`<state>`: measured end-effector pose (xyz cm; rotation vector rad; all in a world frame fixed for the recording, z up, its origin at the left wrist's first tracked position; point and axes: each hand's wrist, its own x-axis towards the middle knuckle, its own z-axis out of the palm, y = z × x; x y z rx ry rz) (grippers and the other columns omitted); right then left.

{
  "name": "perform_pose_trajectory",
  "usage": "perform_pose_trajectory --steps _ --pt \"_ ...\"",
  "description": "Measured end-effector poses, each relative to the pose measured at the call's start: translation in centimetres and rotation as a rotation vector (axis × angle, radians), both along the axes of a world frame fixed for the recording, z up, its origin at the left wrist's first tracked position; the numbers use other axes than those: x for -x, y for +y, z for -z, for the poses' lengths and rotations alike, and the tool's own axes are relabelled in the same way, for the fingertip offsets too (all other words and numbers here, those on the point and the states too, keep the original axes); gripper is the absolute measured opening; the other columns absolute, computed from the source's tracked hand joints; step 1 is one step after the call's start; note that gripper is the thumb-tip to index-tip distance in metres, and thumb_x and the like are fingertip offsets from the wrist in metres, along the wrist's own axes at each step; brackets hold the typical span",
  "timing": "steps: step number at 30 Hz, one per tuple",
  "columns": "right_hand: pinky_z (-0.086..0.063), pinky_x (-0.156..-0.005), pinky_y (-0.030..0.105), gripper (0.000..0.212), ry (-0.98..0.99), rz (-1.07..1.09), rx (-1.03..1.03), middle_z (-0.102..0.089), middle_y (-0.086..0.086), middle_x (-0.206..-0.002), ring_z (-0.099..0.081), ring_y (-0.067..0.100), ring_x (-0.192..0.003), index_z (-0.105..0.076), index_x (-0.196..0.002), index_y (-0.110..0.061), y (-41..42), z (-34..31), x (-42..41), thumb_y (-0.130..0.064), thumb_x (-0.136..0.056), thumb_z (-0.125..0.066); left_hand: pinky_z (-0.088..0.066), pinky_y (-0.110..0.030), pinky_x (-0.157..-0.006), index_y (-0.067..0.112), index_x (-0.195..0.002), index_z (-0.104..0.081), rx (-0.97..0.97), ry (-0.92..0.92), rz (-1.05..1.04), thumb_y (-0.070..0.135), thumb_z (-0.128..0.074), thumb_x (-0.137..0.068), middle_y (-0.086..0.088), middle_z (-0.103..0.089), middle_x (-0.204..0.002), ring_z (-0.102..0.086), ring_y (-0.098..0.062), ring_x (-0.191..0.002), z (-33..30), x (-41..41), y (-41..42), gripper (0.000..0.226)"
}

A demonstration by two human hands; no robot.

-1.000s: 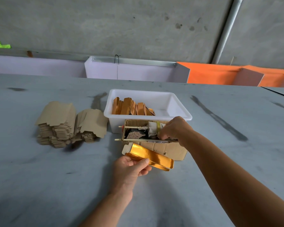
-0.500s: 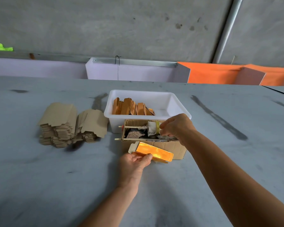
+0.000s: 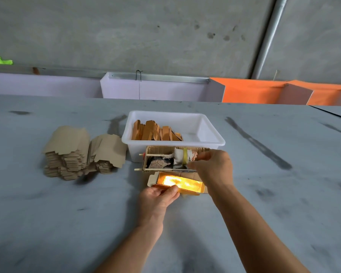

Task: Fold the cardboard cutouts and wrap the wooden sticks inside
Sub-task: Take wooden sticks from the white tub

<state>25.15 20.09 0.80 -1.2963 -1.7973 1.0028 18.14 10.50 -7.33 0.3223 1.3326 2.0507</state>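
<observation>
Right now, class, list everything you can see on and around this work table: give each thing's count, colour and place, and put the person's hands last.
Table: one, grey, smudged, fills the foreground.
White tub: one, table centre, holding gold folded wraps, count unclear.
Cardboard box: one, brown, just in front of the tub, holding sticks and rags.
Flat cardboard cutouts: two stacks, brown, left of the tub.
Gold-lined cutout: one, partly folded, in front of the box.
Panels: lilac and orange, behind the table.
Left hand: pinches the gold-lined cutout.
Right hand: at the box; grip unclear.
</observation>
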Motion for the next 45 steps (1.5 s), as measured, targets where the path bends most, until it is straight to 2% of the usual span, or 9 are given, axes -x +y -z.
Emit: perform_pose_trajectory --steps 4,9,11,16,21,26,31,39,45 --pt "-0.052 -0.063 0.033 0.021 0.091 0.011 0.036 -0.062 -0.006 -0.068 -0.06 0.017 -0.07 -0.06 -0.065 -0.024 -1.8 1.1 -1.0 -0.012 -0.068 -0.078 -0.055 -0.018 -0.06 0.005 -0.085 -0.064 0.024 -0.023 -0.006 -0.004 -0.072 -0.075 -0.002 -0.075 -0.075 -0.072 -0.018 -0.074 0.1 0.0 0.0 0.015" --pt "-0.048 -0.055 0.029 0.027 0.194 0.049 0.072 -0.059 -0.011 -0.058 -0.058 0.009 -0.061 -0.056 -0.06 -0.023 -2.9 2.1 -1.6 -0.016 -0.069 -0.081 -0.056 -0.018 -0.06 0.007 -0.086 -0.062 0.058 -0.028 -0.02 -0.001 -0.073 -0.075 0.002 -0.074 -0.074 -0.072 -0.016 -0.072 0.3 0.1 0.1 0.018" --pt "-0.045 -0.055 0.025 0.023 0.224 0.053 0.094 -0.06 -0.011 -0.06 -0.058 0.006 -0.061 -0.059 -0.066 -0.024 -3.1 2.3 -1.8 -0.02 -0.069 -0.081 -0.056 -0.018 -0.061 0.008 -0.086 -0.063 0.062 -0.02 -0.018 0.0 -0.073 -0.075 0.0 -0.075 -0.076 -0.072 -0.016 -0.073 0.4 0.2 0.1 0.017" --pt "-0.044 -0.055 0.019 0.022 0.227 0.052 0.087 -0.058 -0.013 -0.065 -0.056 0.004 -0.064 -0.057 -0.07 -0.025 -3.1 2.5 -1.9 -0.017 -0.073 -0.077 -0.056 -0.019 -0.061 0.006 -0.087 -0.063 0.047 -0.03 -0.019 -0.001 -0.073 -0.075 -0.002 -0.075 -0.077 -0.072 -0.017 -0.074 0.6 0.2 0.2 0.017" --pt "-0.049 -0.058 0.024 0.028 0.231 0.058 0.061 -0.057 -0.014 -0.065 -0.056 0.006 -0.064 -0.054 -0.067 -0.03 -3.1 2.7 -1.9 -0.017 -0.073 -0.078 -0.057 -0.02 -0.064 0.007 -0.089 -0.063 0.06 -0.033 -0.012 0.002 -0.073 -0.076 -0.002 -0.075 -0.079 -0.072 -0.017 -0.076 0.6 0.2 0.1 0.018" --pt "-0.043 -0.052 0.016 0.029 0.206 0.062 0.036 -0.057 -0.014 -0.064 -0.056 0.005 -0.063 -0.053 -0.063 -0.029 -3.1 3.3 -1.9 -0.016 -0.074 -0.077 -0.056 -0.025 -0.07 0.006 -0.093 -0.063 0.091 -0.05 -0.013 0.004 -0.075 -0.074 -0.003 -0.075 -0.084 -0.072 -0.018 -0.076 0.7 0.3 0.2 0.022" --pt "-0.045 -0.054 0.017 0.027 0.193 0.093 0.027 -0.057 -0.014 -0.066 -0.056 0.003 -0.064 -0.054 -0.069 -0.028 -3.1 4.0 -1.9 -0.014 -0.074 -0.077 -0.057 -0.028 -0.071 0.002 -0.083 -0.063 0.027 -0.092 -0.009 -0.003 -0.071 -0.075 -0.007 -0.074 -0.075 -0.072 -0.019 -0.072 0.4 0.5 0.1 0.013" --pt "-0.055 -0.073 0.038 0.017 0.138 0.115 0.004 -0.067 -0.004 -0.071 -0.063 0.013 -0.073 -0.06 -0.075 -0.021 -2.9 4.7 -1.9 -0.009 -0.075 -0.071 -0.059 -0.024 -0.066 -0.003 -0.077 -0.061 0.01 -0.095 -0.016 -0.007 -0.067 -0.078 -0.011 -0.07 -0.071 -0.072 -0.021 -0.07 -0.1 0.1 -0.3 0.007" --pt "-0.051 -0.063 0.032 0.018 0.146 0.084 -0.018 -0.063 -0.006 -0.066 -0.059 0.01 -0.067 -0.06 -0.068 -0.02 -3.4 4.7 -2.6 -0.006 -0.074 -0.071 -0.059 -0.024 -0.067 -0.002 -0.068 -0.062 0.04 -0.089 -0.049 -0.007 -0.067 -0.078 -0.006 -0.069 -0.061 -0.071 -0.02 -0.064 -0.2 -0.3 -0.4 0.012"
